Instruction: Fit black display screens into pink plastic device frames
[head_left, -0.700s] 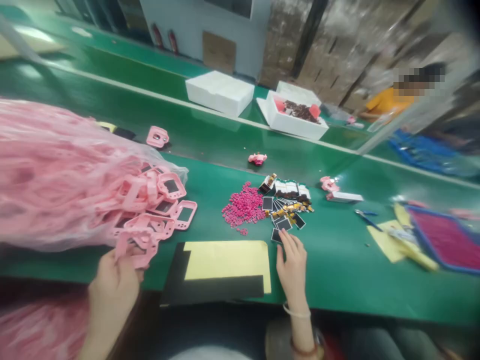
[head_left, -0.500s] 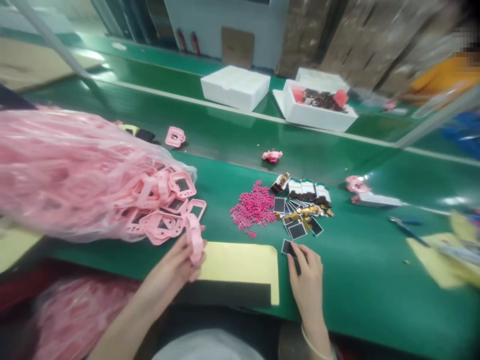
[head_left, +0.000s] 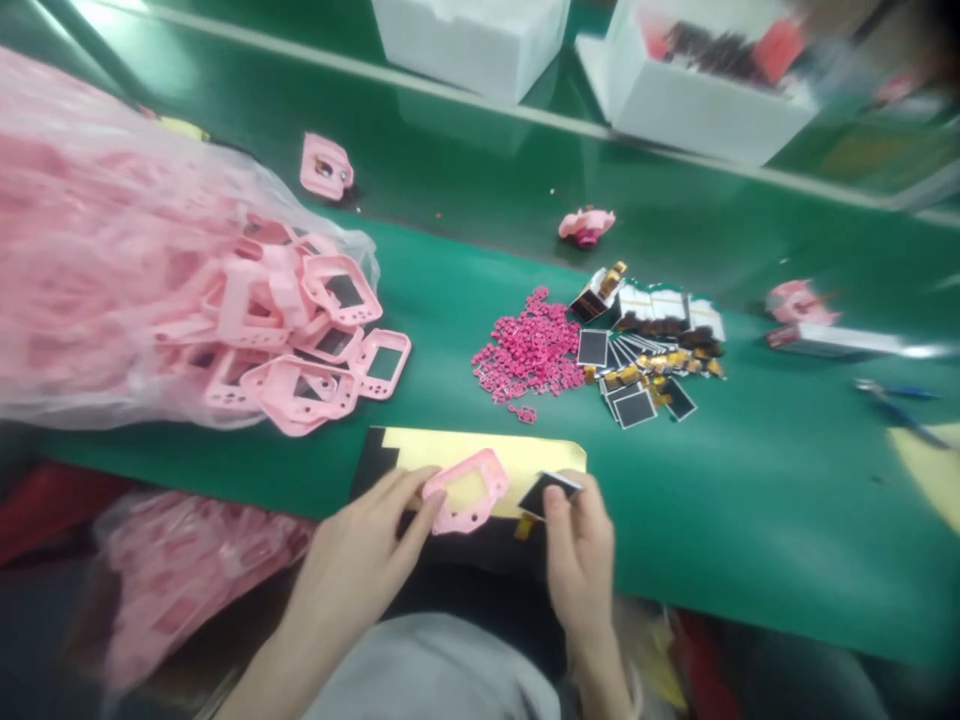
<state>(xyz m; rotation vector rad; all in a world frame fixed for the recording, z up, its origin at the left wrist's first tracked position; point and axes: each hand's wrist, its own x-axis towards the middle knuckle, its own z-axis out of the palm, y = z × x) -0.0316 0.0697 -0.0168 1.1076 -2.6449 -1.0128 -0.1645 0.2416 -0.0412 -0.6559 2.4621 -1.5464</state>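
Two hands are in view, the left hand [head_left: 360, 555] and the right hand [head_left: 577, 545], each with one item: one pink frame [head_left: 466, 490] and one small dark screen [head_left: 547, 492]. Beneath them lies one yellow sheet [head_left: 480, 450]. Beyond the sheet sit one heap of magenta buttons [head_left: 532, 350], too many to count, and one cluster of screens [head_left: 649, 350]. Left of the sheet is one clear bag [head_left: 112, 270] of frames. Two white foam boxes [head_left: 472, 40] stand far beyond the sheet.

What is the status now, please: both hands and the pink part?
Left hand grips pink frame over yellow sheet. Right hand pinches small black screen beside the frame. Nothing between them.
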